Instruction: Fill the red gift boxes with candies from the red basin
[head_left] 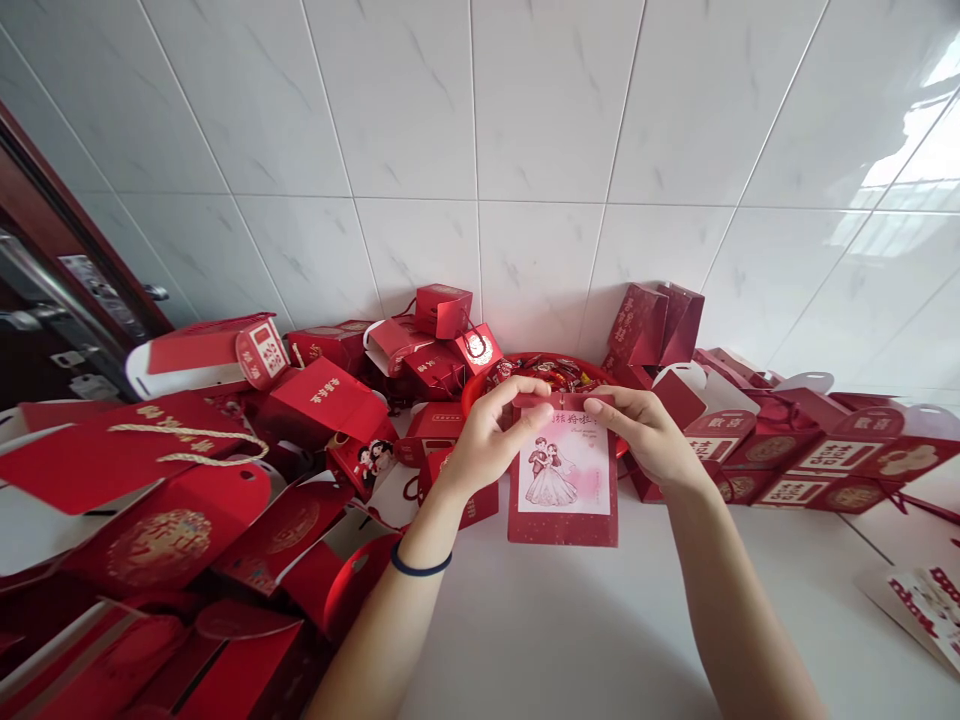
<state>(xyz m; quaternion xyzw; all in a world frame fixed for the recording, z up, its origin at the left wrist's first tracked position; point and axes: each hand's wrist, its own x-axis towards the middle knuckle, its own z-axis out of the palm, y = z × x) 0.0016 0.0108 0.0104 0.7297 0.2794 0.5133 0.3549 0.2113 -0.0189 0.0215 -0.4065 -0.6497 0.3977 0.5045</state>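
A dark red paper gift box (564,475) hangs upright between my hands over the white tabletop. Its front carries a pale panel with a drawn bride and groom and some writing. My left hand (499,435) pinches its top left edge between thumb and fingers, and a dark band circles that wrist. At the top right edge, my right hand (645,425) grips it the same way. Just behind stands a red basin (600,372) with wrapped candies (556,372) in it, partly covered by the box and my hands.
Many red gift boxes (157,540) are heaped at the left, some with rope handles. More boxes (795,440) stand stacked at the right. A printed white card or bag (919,600) lies at the right edge. Behind everything rises a tiled wall (540,120).
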